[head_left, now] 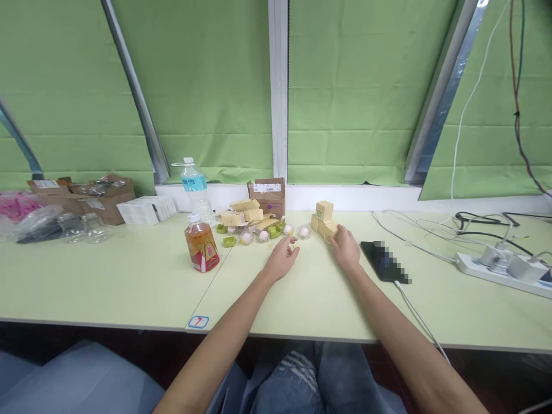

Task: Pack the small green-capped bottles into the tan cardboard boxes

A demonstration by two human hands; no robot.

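Observation:
On the pale table, my right hand (pixel 345 248) has its fingers round the near small yellow box (pixel 328 229) of a little stack, with another box (pixel 325 210) on top. My left hand (pixel 281 259) hovers over the table, fingers apart and nothing in it. Just beyond it lie small round clear packs with white contents (pixel 304 232), (pixel 288 230). Green pieces (pixel 229 241) and a heap of yellow boxes (pixel 246 213) are to the left of the hands. Behind the heap is an open brown carton (pixel 269 195).
A tea bottle (pixel 202 244) and a water bottle (pixel 194 187) stand left. White boxes (pixel 146 210), brown cartons (pixel 106 204) and clear jars (pixel 92 228) sit farther left. To the right are a black phone (pixel 383 261), cables and a power strip (pixel 504 275).

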